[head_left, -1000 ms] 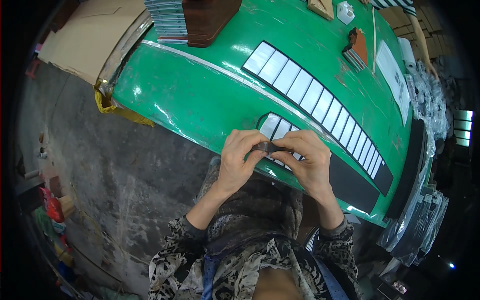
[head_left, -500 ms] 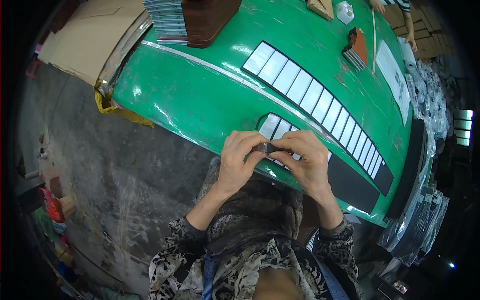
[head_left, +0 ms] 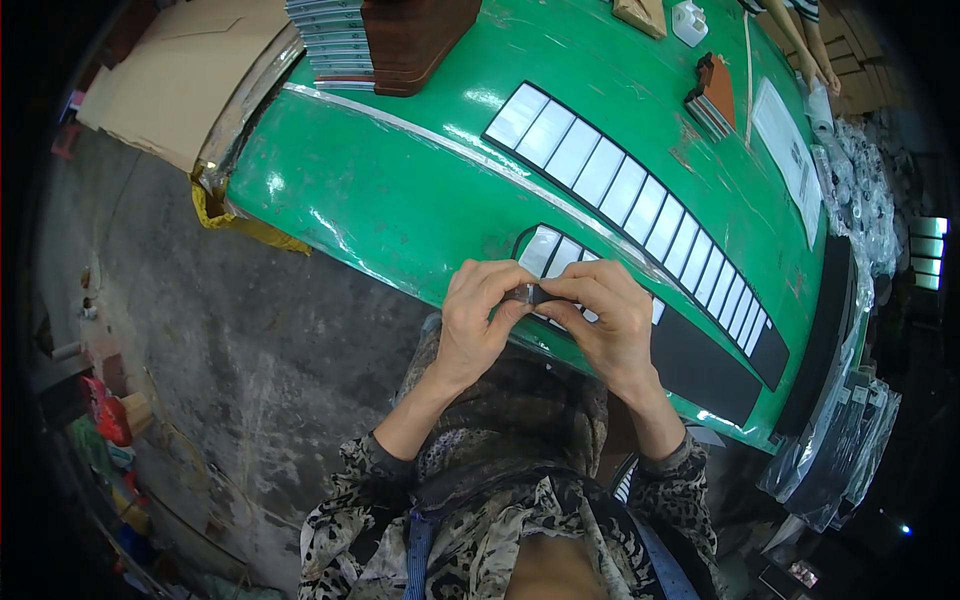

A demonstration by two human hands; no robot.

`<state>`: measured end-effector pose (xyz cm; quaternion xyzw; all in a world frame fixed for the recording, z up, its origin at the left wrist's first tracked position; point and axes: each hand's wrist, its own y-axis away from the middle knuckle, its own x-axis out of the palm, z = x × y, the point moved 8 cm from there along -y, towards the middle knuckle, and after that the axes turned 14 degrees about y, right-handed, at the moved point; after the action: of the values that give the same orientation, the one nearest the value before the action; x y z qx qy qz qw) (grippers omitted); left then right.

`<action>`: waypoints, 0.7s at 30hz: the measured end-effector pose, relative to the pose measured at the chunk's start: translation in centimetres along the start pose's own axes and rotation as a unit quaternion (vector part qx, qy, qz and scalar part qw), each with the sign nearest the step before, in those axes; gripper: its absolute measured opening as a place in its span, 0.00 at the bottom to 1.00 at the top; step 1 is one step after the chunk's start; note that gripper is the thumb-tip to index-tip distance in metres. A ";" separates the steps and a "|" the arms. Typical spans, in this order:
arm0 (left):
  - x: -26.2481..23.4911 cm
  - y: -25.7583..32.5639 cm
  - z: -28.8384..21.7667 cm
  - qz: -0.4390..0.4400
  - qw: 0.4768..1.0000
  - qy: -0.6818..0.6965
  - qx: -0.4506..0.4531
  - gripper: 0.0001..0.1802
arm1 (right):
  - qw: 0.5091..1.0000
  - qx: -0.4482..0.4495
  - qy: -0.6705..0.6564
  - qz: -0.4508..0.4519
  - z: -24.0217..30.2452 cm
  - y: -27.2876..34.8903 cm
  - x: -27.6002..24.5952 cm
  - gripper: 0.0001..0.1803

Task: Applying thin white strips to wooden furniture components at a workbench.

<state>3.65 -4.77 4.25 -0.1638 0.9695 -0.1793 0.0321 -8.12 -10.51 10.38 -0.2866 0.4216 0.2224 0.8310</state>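
Note:
My left hand [head_left: 474,322] and my right hand [head_left: 610,318] meet over the table's near edge. Thumbs and fingers of both pinch a small dark strip-like piece [head_left: 528,293], with a shiny bit at its middle; the fingers cover most of it. Below them lies a long black strip with white panels [head_left: 548,250], its plain black end [head_left: 700,372] reaching out to the right of my right hand. A second, longer black strip with white panels [head_left: 622,190] lies farther back, across a pale line on the tabletop.
The green table [head_left: 400,210] slopes across the view. Stacked brown and silver pieces [head_left: 415,45] stand at its back left, near cardboard [head_left: 190,70]. A brown block [head_left: 711,98], a white tape dispenser [head_left: 690,22] and a paper sheet [head_left: 787,150] lie farther right. A co-worker's arms [head_left: 800,45] reach in there.
My hands stay almost in place, still pinching the small dark piece, with a slight shift of the right fingers. At the far right the co-worker's arms have moved closer together.

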 end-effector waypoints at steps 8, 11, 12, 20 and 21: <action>0.3 0.1 0.4 0.011 1.000 0.003 -0.020 0.14 | 0.997 0.054 0.005 -0.047 -1.7 1.2 -1.3 0.23; 0.2 0.1 0.3 0.004 1.000 0.007 -0.012 0.13 | 0.998 -0.008 0.049 -0.037 -0.8 1.5 -1.2 0.22; 0.1 0.0 0.1 -0.003 1.000 0.011 -0.008 0.13 | 0.997 -0.024 0.054 -0.047 -0.3 1.5 -1.2 0.21; 0.0 -0.1 -0.1 -0.019 0.998 0.001 -0.055 0.15 | 0.994 -0.031 0.041 -0.100 -0.1 1.4 -1.1 0.17; 0.4 -0.3 -0.2 -0.010 0.998 -0.037 -0.045 0.16 | 0.993 -0.023 0.015 -0.113 -0.7 1.5 -1.2 0.16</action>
<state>3.30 -5.09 4.54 -0.1810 0.9732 -0.1293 0.0590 -10.13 -10.00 10.58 -0.3545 0.3935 0.1320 0.8379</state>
